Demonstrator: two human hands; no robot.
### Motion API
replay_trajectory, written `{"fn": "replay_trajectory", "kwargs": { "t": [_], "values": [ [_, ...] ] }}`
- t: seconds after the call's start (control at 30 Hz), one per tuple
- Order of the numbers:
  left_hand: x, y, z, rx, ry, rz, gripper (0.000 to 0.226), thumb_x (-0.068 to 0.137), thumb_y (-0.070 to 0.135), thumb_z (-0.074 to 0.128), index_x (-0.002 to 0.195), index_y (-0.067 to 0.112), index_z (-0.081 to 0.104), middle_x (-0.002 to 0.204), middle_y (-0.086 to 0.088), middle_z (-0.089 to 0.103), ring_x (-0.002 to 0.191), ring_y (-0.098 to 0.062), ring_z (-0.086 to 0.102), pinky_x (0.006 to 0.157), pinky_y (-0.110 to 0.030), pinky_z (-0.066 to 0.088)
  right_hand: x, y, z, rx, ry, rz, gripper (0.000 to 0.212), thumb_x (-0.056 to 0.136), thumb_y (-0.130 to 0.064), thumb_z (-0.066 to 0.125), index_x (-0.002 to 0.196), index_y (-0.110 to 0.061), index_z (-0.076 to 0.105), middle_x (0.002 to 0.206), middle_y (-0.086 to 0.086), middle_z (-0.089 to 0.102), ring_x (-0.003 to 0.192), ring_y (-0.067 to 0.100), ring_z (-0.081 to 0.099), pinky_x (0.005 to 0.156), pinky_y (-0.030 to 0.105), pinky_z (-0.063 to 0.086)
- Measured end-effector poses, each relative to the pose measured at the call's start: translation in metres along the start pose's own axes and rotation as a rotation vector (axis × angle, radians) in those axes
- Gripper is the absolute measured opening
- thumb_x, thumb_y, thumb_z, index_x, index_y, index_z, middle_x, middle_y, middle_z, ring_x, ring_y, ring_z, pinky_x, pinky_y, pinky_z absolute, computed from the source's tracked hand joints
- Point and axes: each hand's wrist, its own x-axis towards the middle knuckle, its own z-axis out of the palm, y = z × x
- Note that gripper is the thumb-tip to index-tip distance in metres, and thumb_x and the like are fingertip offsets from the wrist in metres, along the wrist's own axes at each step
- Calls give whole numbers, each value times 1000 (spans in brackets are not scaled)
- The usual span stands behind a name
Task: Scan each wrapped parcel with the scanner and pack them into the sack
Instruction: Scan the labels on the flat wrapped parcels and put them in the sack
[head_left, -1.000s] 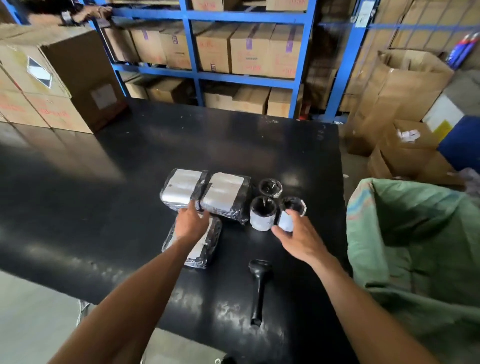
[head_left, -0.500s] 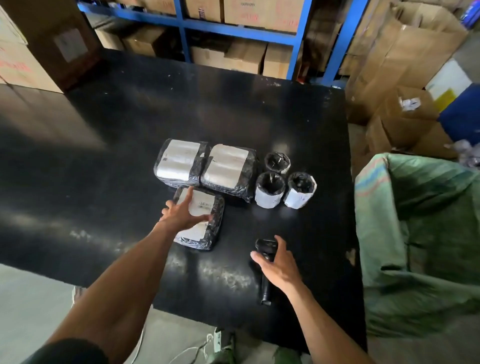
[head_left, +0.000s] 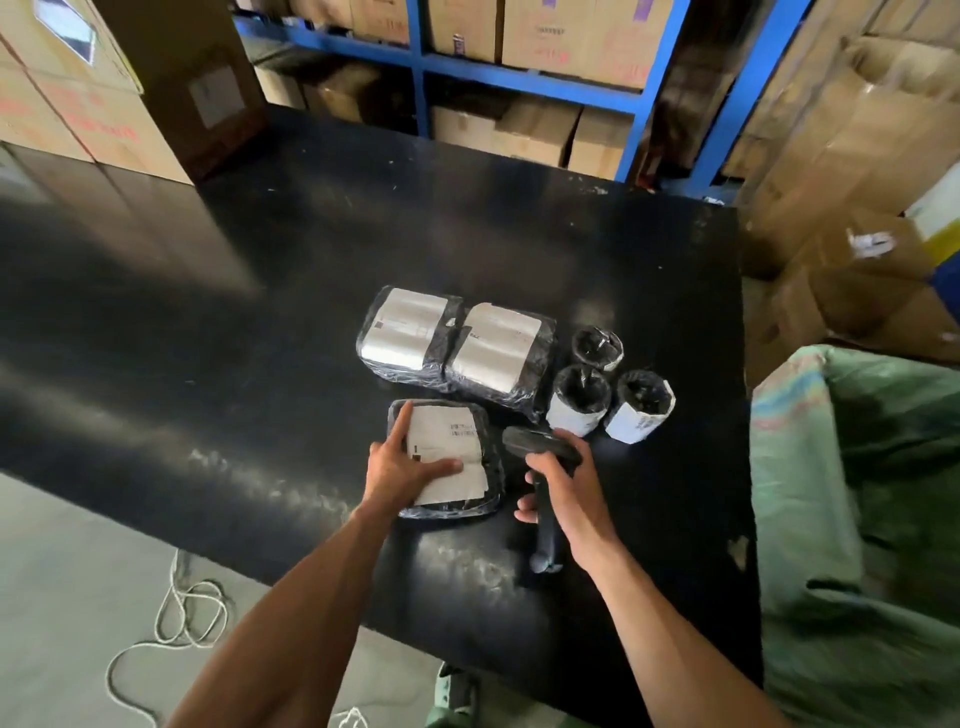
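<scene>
A flat parcel in black wrap with a white label lies nearest me on the black table. My left hand rests flat on its near left part, fingers spread. My right hand grips the black scanner by its handle, head beside the parcel's right edge. Two more flat wrapped parcels lie side by side behind it. Three small cylindrical wrapped parcels stand to their right. The open green sack sits off the table's right edge.
Cardboard boxes stand on the table's far left corner. Blue shelving filled with boxes runs behind the table. More cardboard boxes pile up at the right. A white cord lies on the floor at the near left.
My right hand left the cylindrical parcels, reached the scanner lying on the table, and has lifted it beside the near parcel. My left hand slid onto the near parcel's label.
</scene>
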Motion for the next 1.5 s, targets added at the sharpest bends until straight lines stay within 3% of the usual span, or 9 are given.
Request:
{"fn": "replay_trajectory", "kwargs": {
  "t": [0.1, 0.27, 0.43, 0.7, 0.87, 1.03, 1.17, 1.33, 1.5],
  "values": [
    [-14, 5, 4, -41, 75, 77, 117, 51, 46, 98, 148, 56, 32, 107, -4, 43, 87, -13, 51, 90, -25, 47, -1, -21, 13, -91, -47, -85, 38, 96, -33, 67, 128, -26, 50, 84, 14, 63, 48, 23, 54, 45, 31, 45],
    [-20, 5, -8, -15, 147, 211, 114, 52, 49, 96, 148, 53, 35, 104, -2, 39, 83, -8, 49, 89, -19, 44, -9, -27, 28, -300, 6, -152, 40, 91, -66, 58, 118, -37, 51, 77, 10, 70, 47, 22, 58, 42, 29, 45],
    [-23, 1, -19, -33, 154, 273, 112, 51, 48, 96, 148, 50, 40, 106, -3, 38, 84, -1, 48, 91, -18, 46, -14, -28, 36, -331, 32, -227, 36, 96, -58, 58, 121, -32, 52, 73, 11, 69, 45, 22, 57, 40, 29, 45],
    [-25, 1, -27, -108, 209, 291, 110, 52, 45, 97, 147, 48, 42, 105, -2, 39, 91, -14, 53, 94, -20, 44, -20, -31, 45, -326, 0, -221, 32, 96, -55, 58, 116, -31, 55, 70, 10, 69, 46, 25, 57, 41, 32, 46],
    [-24, 5, -29, -171, 186, 270, 110, 51, 46, 97, 147, 49, 42, 107, -2, 38, 93, -13, 54, 96, -21, 45, -24, -33, 47, -308, -44, -220, 32, 93, -56, 61, 116, -34, 56, 94, 9, 74, 47, 28, 60, 47, 35, 51],
    [-21, 3, -35, -286, 115, 238, 106, 52, 38, 99, 144, 43, 47, 138, -4, 29, 119, -15, 45, 111, -28, 40, -22, -24, 29, -325, 16, -195, 48, 83, -48, 78, 122, -39, 52, 98, 2, 74, 52, 26, 65, 52, 34, 55],
    [-14, 0, -33, -484, 15, 165, 110, 37, 48, 102, 132, 61, 49, 130, 7, 64, 114, -10, 65, 105, -41, 51, -14, 2, 6, -395, 123, -94, 56, 87, -24, 77, 133, -31, 46, 100, 2, 71, 67, 27, 76, 61, 40, 65],
    [-15, 12, -27, -746, -43, 85, 116, 38, 24, 105, 141, 36, 53, 124, 6, 69, 112, -15, 68, 100, -47, 54, -2, 45, -27, -741, 264, 15, 71, 82, -42, 78, 141, -23, 45, 112, 12, 70, 97, 30, 72, 84, 34, 58],
    [-28, 26, -29, -784, -146, 85, 94, 56, -3, 93, 135, 30, 56, 128, 0, 66, 116, -21, 66, 96, -46, 56, 1, 62, -42, -783, 289, 103, 75, 79, -44, 82, 141, -22, 46, 123, 16, 65, 110, 35, 66, 95, 38, 54]
  ]
}}
